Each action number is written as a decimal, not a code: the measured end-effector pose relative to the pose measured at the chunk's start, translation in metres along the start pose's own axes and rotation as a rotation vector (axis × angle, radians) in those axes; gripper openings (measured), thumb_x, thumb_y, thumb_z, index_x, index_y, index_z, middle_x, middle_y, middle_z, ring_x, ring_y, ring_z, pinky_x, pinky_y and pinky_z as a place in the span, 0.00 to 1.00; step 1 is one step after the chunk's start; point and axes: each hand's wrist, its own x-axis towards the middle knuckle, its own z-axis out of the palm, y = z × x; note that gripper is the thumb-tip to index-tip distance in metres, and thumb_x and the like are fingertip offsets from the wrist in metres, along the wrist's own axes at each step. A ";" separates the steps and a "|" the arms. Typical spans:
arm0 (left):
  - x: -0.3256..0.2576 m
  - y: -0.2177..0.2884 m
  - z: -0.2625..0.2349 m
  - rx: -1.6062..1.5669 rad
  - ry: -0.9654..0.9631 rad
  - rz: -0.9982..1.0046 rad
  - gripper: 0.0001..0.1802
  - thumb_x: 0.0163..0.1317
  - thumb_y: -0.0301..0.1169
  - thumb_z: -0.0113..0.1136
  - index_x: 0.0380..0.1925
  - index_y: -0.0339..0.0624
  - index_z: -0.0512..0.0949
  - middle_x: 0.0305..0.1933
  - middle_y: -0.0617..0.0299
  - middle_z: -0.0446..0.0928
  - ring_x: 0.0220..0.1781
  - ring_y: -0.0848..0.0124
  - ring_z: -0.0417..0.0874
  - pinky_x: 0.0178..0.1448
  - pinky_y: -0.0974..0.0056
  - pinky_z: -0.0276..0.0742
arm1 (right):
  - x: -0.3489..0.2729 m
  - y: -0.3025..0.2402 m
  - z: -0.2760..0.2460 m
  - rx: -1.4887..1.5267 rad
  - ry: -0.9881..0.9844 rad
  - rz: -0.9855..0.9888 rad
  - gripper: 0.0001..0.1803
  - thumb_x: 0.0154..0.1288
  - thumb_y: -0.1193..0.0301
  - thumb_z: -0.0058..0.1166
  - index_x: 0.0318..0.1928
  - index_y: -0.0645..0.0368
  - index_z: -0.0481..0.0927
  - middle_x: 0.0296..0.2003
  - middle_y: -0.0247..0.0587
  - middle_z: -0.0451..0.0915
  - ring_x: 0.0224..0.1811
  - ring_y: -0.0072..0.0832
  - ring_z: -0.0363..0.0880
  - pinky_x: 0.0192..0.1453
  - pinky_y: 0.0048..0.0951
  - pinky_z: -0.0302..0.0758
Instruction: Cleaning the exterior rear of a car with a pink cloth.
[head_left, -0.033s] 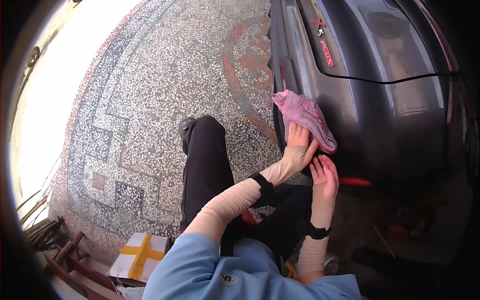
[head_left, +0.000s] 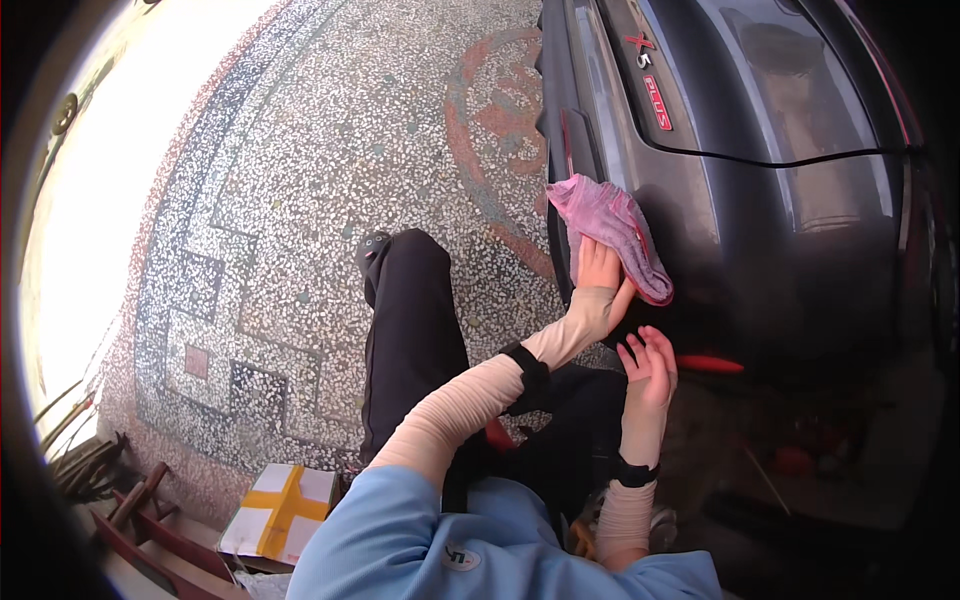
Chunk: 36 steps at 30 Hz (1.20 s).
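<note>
A pink cloth (head_left: pixel 607 218) lies folded against the rear bumper of a dark, glossy car (head_left: pixel 740 230). My left hand (head_left: pixel 600 275) has hold of the cloth's near edge and presses it to the bumper; its fingertips are hidden by the cloth. Just below and to the right, my right hand (head_left: pixel 650 368) is raised beside the bumper with its palm turned up. Its fingers are apart and loosely bent, and nothing is in them. Both forearms wear beige sleeves with black bands at the wrists.
A red reflector (head_left: pixel 710 364) sits low on the car near my right hand. My bent leg (head_left: pixel 410 330) in dark trousers rests on the speckled stone floor (head_left: pixel 300 200). At the lower left are a yellow-taped white box (head_left: pixel 275 512) and reddish wooden pieces (head_left: pixel 150 545).
My right hand has dropped slightly away from the cloth, and its fingers have bent more. My left hand and the cloth look almost the same.
</note>
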 end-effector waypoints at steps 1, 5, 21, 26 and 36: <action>0.004 0.002 0.005 0.042 0.007 -0.060 0.37 0.50 0.34 0.56 0.58 0.28 0.55 0.63 0.36 0.51 0.67 0.37 0.45 0.69 0.46 0.42 | -0.010 0.016 -0.025 -0.081 0.043 -0.033 0.09 0.62 0.76 0.43 0.42 0.61 0.73 0.40 0.41 0.75 0.43 0.28 0.73 0.51 0.31 0.73; 0.018 0.015 0.002 0.094 0.034 -0.121 0.37 0.49 0.33 0.57 0.58 0.30 0.56 0.64 0.39 0.50 0.68 0.42 0.46 0.69 0.46 0.44 | -0.070 0.068 -0.089 -0.276 0.211 0.135 0.07 0.62 0.77 0.43 0.38 0.60 0.74 0.36 0.37 0.75 0.38 0.25 0.74 0.47 0.28 0.74; 0.202 -0.118 -0.010 0.005 0.098 -0.149 0.31 0.50 0.43 0.53 0.56 0.47 0.65 0.57 0.46 0.62 0.62 0.49 0.60 0.62 0.50 0.58 | -0.106 0.110 -0.081 -0.249 0.038 0.422 0.06 0.62 0.76 0.45 0.38 0.63 0.74 0.34 0.40 0.76 0.36 0.25 0.76 0.45 0.26 0.75; 0.202 -0.134 -0.011 -0.059 0.058 -0.118 0.31 0.49 0.45 0.55 0.54 0.45 0.66 0.57 0.46 0.63 0.60 0.47 0.62 0.62 0.51 0.59 | -0.101 0.113 -0.083 -0.269 0.028 0.417 0.06 0.62 0.76 0.44 0.38 0.63 0.74 0.34 0.40 0.76 0.35 0.25 0.76 0.45 0.27 0.75; 0.084 -0.049 -0.031 0.022 0.052 0.136 0.29 0.46 0.36 0.58 0.50 0.38 0.68 0.59 0.44 0.60 0.64 0.47 0.57 0.62 0.49 0.58 | -0.090 0.116 -0.076 -0.329 -0.050 0.451 0.07 0.63 0.75 0.43 0.37 0.63 0.74 0.35 0.39 0.76 0.37 0.23 0.75 0.47 0.24 0.72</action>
